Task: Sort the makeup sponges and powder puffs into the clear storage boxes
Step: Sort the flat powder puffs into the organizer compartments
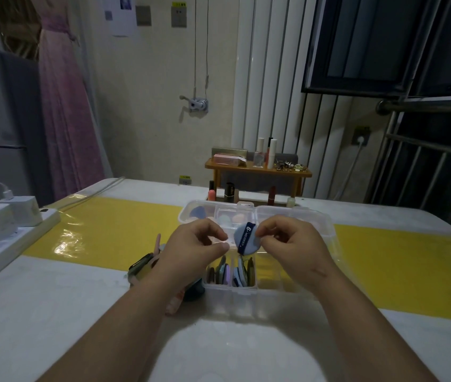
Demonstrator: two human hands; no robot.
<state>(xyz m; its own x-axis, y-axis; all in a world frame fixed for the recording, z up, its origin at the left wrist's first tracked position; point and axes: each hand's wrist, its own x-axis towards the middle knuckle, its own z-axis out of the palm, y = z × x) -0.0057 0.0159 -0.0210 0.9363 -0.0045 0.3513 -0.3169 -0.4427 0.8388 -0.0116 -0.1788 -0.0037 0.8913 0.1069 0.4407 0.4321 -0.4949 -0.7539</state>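
A blue powder puff (254, 244) is pinched at its rim by the right hand (287, 241), mid-frame above the clear box (282, 291). The left hand (196, 241) is curled beside it; any grip cannot be told. The puff is judged light and soft, best held by its ribbon (246, 237).

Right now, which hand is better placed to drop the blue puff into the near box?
Right. The right hand pinches the blue puff just above the upright puffs in the near clear box; the left hand hovers beside it, apparently holding nothing.
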